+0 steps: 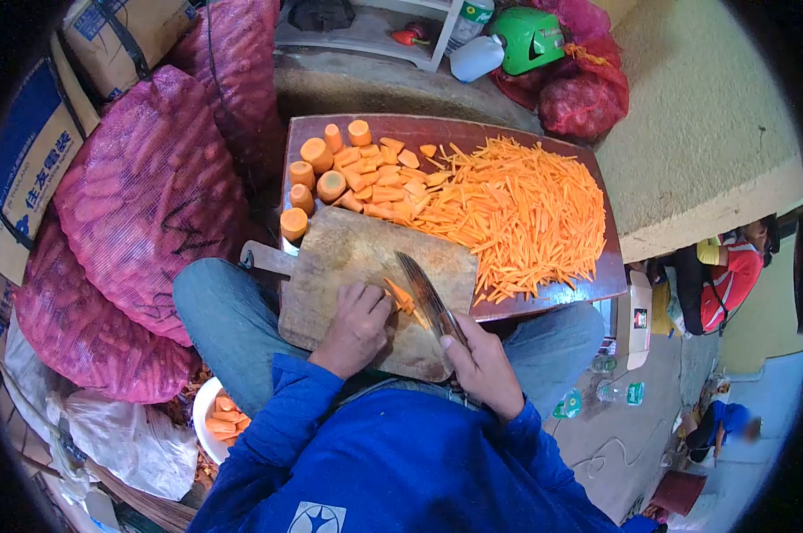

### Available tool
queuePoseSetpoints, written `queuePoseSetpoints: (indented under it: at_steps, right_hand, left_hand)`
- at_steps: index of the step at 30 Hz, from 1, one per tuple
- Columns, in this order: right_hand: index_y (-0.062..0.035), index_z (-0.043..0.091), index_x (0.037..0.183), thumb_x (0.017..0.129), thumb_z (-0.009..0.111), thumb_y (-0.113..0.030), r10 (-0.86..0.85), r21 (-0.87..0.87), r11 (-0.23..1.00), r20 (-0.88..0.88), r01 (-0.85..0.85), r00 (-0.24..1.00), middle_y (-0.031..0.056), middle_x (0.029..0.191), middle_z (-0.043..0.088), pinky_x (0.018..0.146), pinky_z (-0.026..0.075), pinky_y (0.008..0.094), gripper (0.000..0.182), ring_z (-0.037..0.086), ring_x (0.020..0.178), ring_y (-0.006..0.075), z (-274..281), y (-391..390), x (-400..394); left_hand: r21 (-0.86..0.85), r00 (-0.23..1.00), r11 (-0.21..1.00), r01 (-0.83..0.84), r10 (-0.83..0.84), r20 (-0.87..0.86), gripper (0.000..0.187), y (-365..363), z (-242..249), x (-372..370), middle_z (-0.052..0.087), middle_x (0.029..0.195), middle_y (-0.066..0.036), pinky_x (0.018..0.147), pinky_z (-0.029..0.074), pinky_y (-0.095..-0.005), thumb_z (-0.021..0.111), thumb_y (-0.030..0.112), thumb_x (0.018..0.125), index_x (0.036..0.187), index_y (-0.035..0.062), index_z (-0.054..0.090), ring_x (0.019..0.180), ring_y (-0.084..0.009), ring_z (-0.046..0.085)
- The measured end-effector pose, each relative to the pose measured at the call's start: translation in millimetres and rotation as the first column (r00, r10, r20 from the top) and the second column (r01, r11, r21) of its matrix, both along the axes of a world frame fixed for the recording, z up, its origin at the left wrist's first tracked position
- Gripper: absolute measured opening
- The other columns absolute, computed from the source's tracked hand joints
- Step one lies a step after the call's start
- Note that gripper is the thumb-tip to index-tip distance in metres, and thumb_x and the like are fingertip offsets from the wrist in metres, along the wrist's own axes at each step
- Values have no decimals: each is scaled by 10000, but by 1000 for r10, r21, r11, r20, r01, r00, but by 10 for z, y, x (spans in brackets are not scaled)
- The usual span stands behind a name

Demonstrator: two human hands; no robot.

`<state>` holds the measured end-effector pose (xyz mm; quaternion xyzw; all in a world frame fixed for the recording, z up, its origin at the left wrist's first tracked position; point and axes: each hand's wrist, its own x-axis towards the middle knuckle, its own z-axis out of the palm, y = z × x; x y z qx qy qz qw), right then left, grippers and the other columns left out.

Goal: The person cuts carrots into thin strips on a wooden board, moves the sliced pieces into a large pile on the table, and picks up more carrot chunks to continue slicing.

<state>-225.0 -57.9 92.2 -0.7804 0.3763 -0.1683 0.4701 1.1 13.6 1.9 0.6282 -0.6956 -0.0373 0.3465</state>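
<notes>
A worn wooden cutting board (330, 253) lies across my lap and the near edge of a dark red table (624, 277). My right hand (488, 366) is closed round the handle of a knife (430, 295), its dark blade slanting up and left over the board. With fingers curled, my left hand (359, 327) presses on carrot slices (400, 295) just left of the blade. Thin cut strips lie between hand and blade. Beyond the board are flat carrot slices (379, 182), several thick carrot chunks (316, 153) and a large heap of carrot strips (535, 213).
Pink mesh sacks of carrots (144, 204) stand at the left beside cardboard boxes (28, 160). A white bucket (202, 417) holds peeled carrots by my left knee. A green helmet (530, 40) sits behind the table. Other people (730, 284) are off to the right.
</notes>
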Motion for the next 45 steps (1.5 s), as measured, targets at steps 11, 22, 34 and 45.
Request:
queuePoseSetpoints:
  at_steps: [11,22,34,45]
  right_hand:
    - [-12,580,1376,1037,630,-172,91,89,993,-111,-81,990,309,905,699,759,553,550,378,704,887,531,55,148,31]
    - [-1,564,1372,1037,627,-170,140,-44,987,-221,-153,965,326,949,710,750,552,593,381,701,885,546,-81,117,139]
    - [13,606,1385,1052,629,-154,177,78,982,-63,-172,982,242,944,712,755,564,416,373,745,831,350,-3,83,-13]
    - [22,659,1355,987,710,-200,28,-309,949,-116,-63,993,317,978,725,826,592,448,432,754,914,444,-160,-1023,-335]
  left_hand:
    - [-31,999,999,10,-9,33,355,9,-18,-18,611,1041,-152,949,451,-476,732,57,773,1112,-45,710,1054,-352,575]
    - [-4,999,1000,5,-4,36,303,16,-57,-17,609,1026,-163,951,451,-476,682,81,806,1075,-55,708,1042,-356,571]
    - [-139,893,952,-273,197,-406,147,-21,64,-7,674,927,-141,795,520,-424,786,-40,821,963,-12,757,889,-334,637]
    - [-63,957,966,-249,236,-168,156,24,20,67,711,958,-109,831,491,-428,809,35,854,1007,36,778,919,-320,662]
